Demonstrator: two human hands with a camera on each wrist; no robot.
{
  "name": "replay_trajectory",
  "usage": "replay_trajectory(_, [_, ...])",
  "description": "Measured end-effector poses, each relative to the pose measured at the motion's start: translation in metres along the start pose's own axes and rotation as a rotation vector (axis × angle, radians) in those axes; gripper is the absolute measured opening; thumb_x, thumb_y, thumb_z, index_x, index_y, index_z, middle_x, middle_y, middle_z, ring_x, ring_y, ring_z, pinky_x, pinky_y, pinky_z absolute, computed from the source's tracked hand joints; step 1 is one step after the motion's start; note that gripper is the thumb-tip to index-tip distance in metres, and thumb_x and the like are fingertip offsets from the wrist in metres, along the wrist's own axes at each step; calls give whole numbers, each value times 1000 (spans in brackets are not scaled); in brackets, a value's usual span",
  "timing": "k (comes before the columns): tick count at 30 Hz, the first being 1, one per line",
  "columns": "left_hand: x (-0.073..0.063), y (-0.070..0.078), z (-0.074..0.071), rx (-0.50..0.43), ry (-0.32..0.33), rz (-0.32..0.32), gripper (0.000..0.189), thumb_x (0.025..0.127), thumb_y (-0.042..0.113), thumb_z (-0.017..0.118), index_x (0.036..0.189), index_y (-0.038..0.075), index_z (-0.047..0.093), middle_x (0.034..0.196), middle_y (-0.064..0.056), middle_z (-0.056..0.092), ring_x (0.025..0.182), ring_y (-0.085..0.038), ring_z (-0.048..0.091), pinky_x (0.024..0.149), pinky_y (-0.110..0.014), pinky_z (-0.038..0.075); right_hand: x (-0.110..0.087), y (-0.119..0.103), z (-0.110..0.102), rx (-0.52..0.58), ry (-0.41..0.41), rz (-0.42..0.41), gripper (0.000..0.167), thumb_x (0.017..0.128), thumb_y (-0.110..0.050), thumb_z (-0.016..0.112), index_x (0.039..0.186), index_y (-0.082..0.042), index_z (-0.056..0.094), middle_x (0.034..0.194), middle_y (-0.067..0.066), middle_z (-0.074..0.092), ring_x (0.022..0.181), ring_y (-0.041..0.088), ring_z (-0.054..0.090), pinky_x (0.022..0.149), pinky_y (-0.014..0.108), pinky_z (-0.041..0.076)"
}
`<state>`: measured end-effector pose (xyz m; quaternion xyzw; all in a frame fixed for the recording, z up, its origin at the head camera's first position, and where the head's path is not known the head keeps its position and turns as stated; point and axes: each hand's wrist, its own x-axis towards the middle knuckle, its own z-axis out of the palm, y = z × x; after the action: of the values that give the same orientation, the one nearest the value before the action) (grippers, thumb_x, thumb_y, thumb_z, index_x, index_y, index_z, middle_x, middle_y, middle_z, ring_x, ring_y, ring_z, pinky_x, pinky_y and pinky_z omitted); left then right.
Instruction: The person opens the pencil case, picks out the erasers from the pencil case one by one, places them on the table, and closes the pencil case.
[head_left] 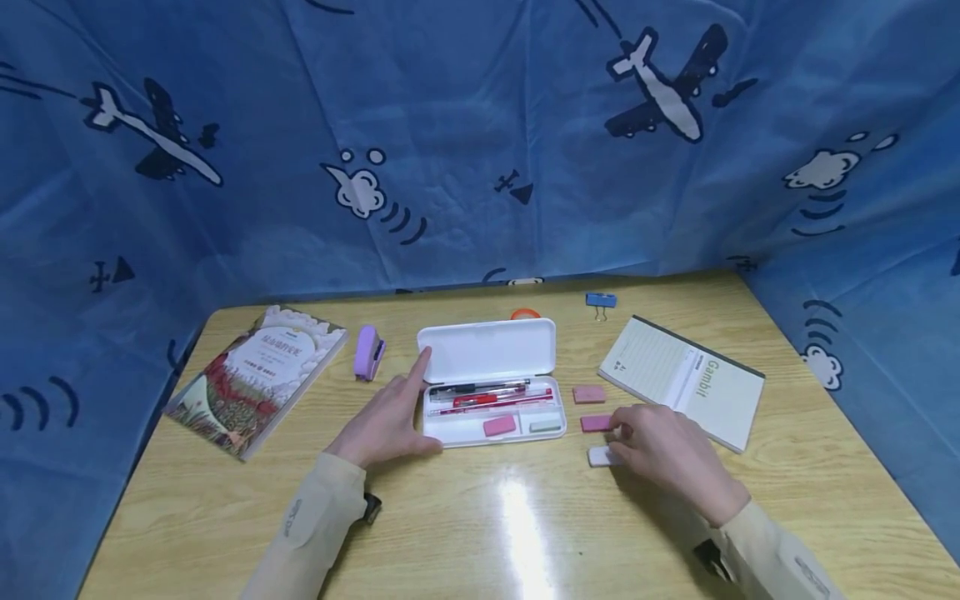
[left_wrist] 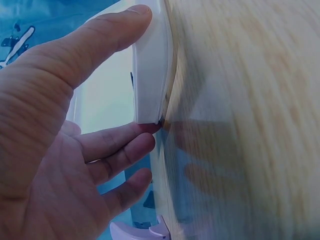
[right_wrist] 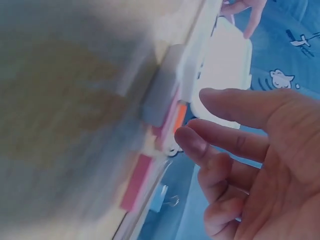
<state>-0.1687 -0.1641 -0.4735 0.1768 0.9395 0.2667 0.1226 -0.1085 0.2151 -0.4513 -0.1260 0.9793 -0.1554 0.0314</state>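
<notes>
A white pencil case lies with its lid open on the wooden table. Pens, a pink eraser and a pale green-white stick are inside. My left hand spreads round the case's left end; in the left wrist view its thumb rests on the white front wall, fingers at the corner. Right of the case, my right hand hovers by a white eraser and a darker pink eraser. Its fingers are bent and apart, holding nothing, in the right wrist view. Another pink eraser lies behind these.
A notepad lies right of the erasers, and a blue binder clip sits at the back. An orange ring shows behind the lid. On the left are a purple stapler and a book. Blue cloth hangs around the table.
</notes>
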Motion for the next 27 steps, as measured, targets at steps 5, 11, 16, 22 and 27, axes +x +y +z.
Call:
replay_trajectory(5, [0,-1,0,0,0,5,139,69,39,94,165,25,-6,142,-10,59,136,-27,51,116,-48,42,14,-16,0,-6,30,-67,12,82,-18,81,93,-14,78,79,-5,71,67,9,58,58,29,47])
replay_trajectory(11, [0,-4,2,15,2,21,138,70,41,93,165,24,-6,142,-11,59,136,-28,51,116,-48,42,28,-40,7,-8,31,-129,17,83,-14,79,98,-10,76,76,-6,65,65,8,52,56,25,43])
replay_trajectory(16, [0,-6,2,28,7,18,139,69,41,93,165,25,-6,143,-11,59,136,-27,50,116,-47,42,42,-63,14,-35,30,-213,21,82,-13,82,102,-12,78,87,-1,75,72,11,61,60,29,48])
replay_trajectory(22, [1,-6,1,21,8,35,140,68,39,94,165,23,-6,142,-10,60,135,-28,52,116,-47,42,61,-84,26,-53,26,-326,18,81,-4,78,95,-16,79,85,-4,75,69,9,56,56,24,43])
replay_trajectory(27, [1,-5,0,21,7,30,140,68,39,94,165,23,-6,142,-10,60,133,-28,52,115,-47,43,73,-94,33,-69,14,-352,22,80,0,75,89,-19,81,81,-5,73,69,11,55,56,24,43])
